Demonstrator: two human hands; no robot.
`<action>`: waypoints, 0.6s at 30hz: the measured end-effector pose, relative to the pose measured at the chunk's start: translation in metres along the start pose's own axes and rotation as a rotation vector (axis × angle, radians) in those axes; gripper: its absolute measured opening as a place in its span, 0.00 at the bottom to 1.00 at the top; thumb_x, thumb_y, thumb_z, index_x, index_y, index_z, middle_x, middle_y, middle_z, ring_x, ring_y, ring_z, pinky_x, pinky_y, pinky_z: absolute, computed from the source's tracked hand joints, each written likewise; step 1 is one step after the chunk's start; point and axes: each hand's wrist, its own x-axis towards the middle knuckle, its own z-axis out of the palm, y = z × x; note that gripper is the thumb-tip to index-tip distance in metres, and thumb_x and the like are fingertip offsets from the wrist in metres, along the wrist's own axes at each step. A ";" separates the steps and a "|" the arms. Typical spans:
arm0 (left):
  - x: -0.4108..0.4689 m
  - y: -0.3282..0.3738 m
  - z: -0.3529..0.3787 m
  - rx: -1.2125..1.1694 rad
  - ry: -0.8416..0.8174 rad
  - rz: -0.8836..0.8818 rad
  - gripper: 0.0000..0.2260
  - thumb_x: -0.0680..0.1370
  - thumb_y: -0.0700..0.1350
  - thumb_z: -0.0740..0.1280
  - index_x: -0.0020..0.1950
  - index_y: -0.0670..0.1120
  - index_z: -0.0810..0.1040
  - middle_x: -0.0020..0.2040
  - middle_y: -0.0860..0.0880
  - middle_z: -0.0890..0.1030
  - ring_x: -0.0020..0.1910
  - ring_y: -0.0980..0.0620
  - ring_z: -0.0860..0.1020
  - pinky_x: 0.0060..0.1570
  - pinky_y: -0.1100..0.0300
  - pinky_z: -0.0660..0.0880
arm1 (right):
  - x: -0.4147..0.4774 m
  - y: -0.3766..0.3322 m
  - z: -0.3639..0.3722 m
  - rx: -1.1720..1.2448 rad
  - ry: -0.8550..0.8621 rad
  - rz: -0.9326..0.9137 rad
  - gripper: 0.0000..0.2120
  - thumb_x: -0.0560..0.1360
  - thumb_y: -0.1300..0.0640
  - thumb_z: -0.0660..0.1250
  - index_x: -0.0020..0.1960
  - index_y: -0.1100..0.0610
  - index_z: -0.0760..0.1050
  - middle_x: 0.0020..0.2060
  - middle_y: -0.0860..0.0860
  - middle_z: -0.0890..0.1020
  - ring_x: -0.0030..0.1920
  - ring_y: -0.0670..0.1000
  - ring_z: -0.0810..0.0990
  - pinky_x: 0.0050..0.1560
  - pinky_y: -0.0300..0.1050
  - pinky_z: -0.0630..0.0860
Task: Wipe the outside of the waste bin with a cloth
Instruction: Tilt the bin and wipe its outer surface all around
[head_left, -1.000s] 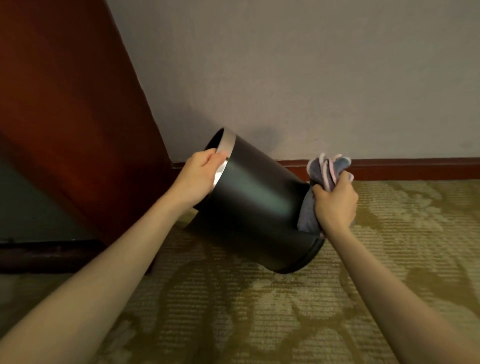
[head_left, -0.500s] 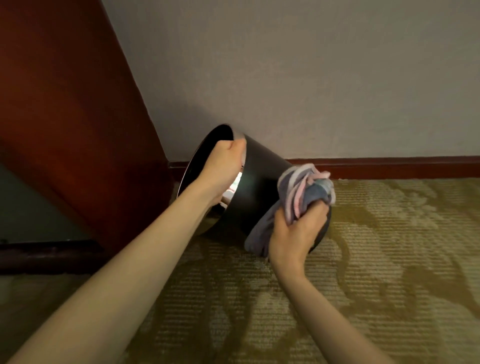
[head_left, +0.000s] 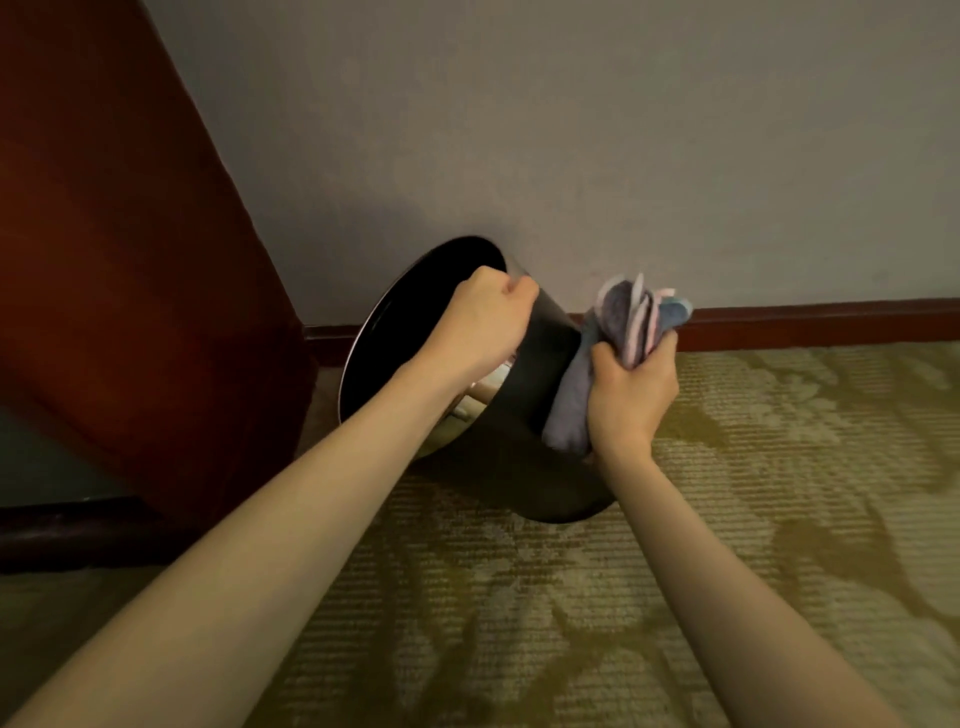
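- While the bin (head_left: 524, 415) is tipped over towards the wood panel (head_left: 130, 260), its open mouth facing up and left and its base low on the carpet (head_left: 727, 571) close to the wall (head_left: 571, 130), the side wall is well placed for wiping
- Left hand (head_left: 480, 322) is curled shut over the top rim, fingers hooked inside, and this grip is what steadies the tilt; it should hold firm so the bin does not roll under the wiping pressure
- Right hand (head_left: 631, 395) is closed in a fist round a bunched grey-blue cloth (head_left: 618, 332), with pink edges sticking out above the knuckles and a flap hanging down against the black side
- Cloth lies on the right flank of the bin, about halfway between rim and base; whether the flap is pressed flat or only brushing the surface is hard to tell from this angle
- A good stroke, as I judge it, runs along the wall from rim to base with the palm pushing the cloth flat, not just the loose tail
- Turning the bin a little with the left hand after each pass would bring unwiped surface round to the cloth
- Underside and the far side by the skirting board (head_left: 779, 322) are out of view, so they likely need a further turn
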 end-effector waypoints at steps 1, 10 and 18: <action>-0.002 0.003 0.005 0.010 -0.011 0.012 0.17 0.77 0.47 0.57 0.28 0.47 0.64 0.25 0.50 0.65 0.24 0.54 0.66 0.29 0.57 0.63 | 0.005 0.007 -0.005 -0.002 0.025 0.037 0.11 0.70 0.61 0.67 0.50 0.57 0.68 0.42 0.50 0.76 0.41 0.49 0.75 0.39 0.33 0.66; -0.017 0.034 0.057 0.193 -0.117 0.135 0.21 0.79 0.46 0.58 0.26 0.47 0.61 0.24 0.51 0.64 0.22 0.55 0.64 0.17 0.65 0.58 | 0.018 0.067 -0.054 -0.069 0.162 0.354 0.21 0.71 0.59 0.68 0.63 0.59 0.70 0.57 0.58 0.78 0.57 0.57 0.77 0.55 0.41 0.70; -0.024 0.049 0.089 0.315 -0.315 0.245 0.20 0.78 0.44 0.57 0.26 0.45 0.61 0.26 0.47 0.68 0.26 0.47 0.70 0.24 0.56 0.62 | 0.006 0.103 -0.078 0.171 0.198 0.629 0.22 0.74 0.60 0.65 0.67 0.60 0.67 0.58 0.58 0.78 0.56 0.59 0.78 0.56 0.52 0.75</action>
